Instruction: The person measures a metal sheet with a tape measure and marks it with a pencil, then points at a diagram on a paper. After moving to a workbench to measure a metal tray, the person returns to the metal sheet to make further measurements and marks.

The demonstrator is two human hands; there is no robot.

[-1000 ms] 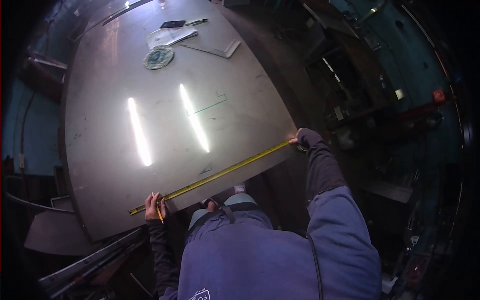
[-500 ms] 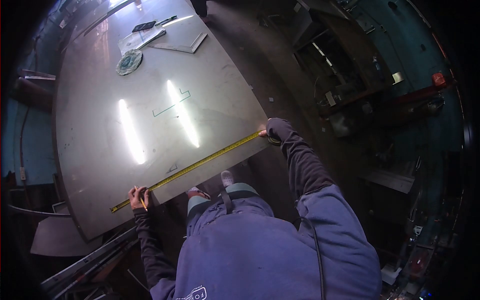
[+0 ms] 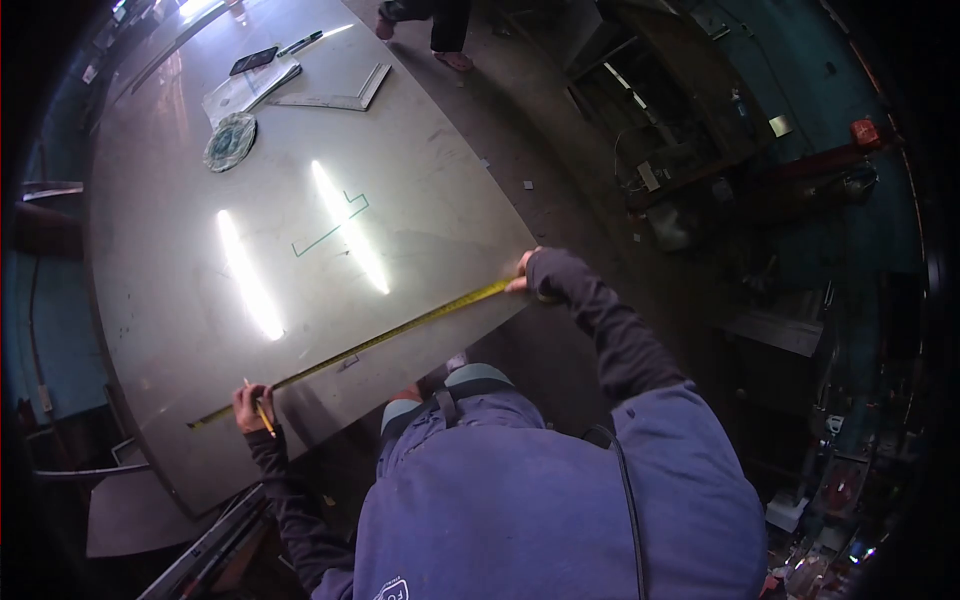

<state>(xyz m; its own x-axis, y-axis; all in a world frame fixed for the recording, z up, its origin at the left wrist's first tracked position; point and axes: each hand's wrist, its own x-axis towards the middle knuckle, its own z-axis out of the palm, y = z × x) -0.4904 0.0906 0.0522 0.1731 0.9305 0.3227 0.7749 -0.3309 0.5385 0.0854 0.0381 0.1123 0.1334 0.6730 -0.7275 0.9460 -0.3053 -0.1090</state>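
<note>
A yellow tape measure [image 3: 400, 328] stretches across the near part of a large metal sheet [image 3: 180, 330]. My right hand [image 3: 524, 272] is closed on the tape at the sheet's right edge; the case is mostly hidden by the hand and sleeve. Close to that hand the blade looks tilted. At the other end, my left hand [image 3: 250, 406] rests beside the tape with a yellow pencil [image 3: 265, 418] held between its fingers. The tape's free end lies a little beyond this hand. Green lines [image 3: 330, 228] are drawn on the sheet, and a small dark mark [image 3: 349, 361] is near the tape.
Farther up the sheet lie a round wrapped coil [image 3: 231, 142], papers [image 3: 245, 92], a phone [image 3: 254, 61], a marker [image 3: 300, 43] and a bent metal piece [image 3: 345, 95]. Another person's legs [image 3: 449, 28] stand beyond the right edge. Metal lengths [image 3: 215, 548] are below left.
The view has shifted, so the sheet sits further left. Near my right hand the blade has tilted. More of the other person's legs has come into view at the top.
</note>
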